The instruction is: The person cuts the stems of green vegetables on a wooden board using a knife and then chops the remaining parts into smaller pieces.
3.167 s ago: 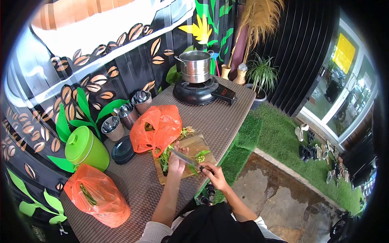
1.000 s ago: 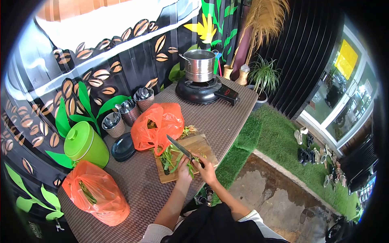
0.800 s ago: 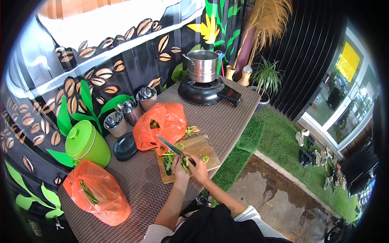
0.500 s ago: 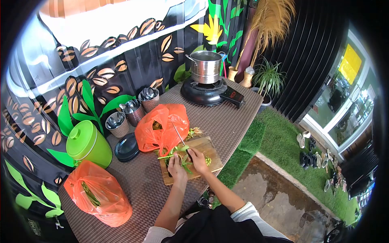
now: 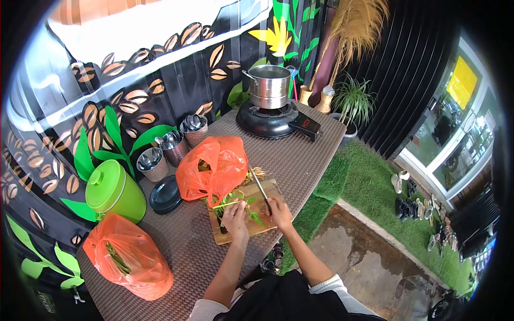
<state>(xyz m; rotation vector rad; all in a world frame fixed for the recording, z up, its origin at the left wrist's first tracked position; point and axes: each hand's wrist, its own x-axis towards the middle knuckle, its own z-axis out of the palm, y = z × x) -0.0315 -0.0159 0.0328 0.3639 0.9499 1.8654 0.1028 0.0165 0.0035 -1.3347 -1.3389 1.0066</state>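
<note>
My left hand [image 5: 234,220] is closed on leafy green stems [image 5: 255,216] over the wooden cutting board [image 5: 258,229]. Some leaves stick out to the right of its fingers. At the board's right side, my right hand [image 5: 279,214] grips a knife [image 5: 258,183] by its dark handle. The blade points away from me and to the left, apart from the left hand. Just beyond the board sits an orange plastic bag [image 5: 211,171] with greens inside. Pale root ends [image 5: 258,174] lie beside the bag, at the board's far edge.
A steel pot [image 5: 269,88] stands on a black portable stove [image 5: 266,122] at the table's far end. Along the wall are cutlery cups [image 5: 152,165], dark plates [image 5: 165,195] and a green lidded bucket [image 5: 115,192]. Another orange bag [image 5: 131,259] is at the near left.
My right hand has moved right with the knife, away from the left hand and the stems. The left hand keeps its hold on the stems.
</note>
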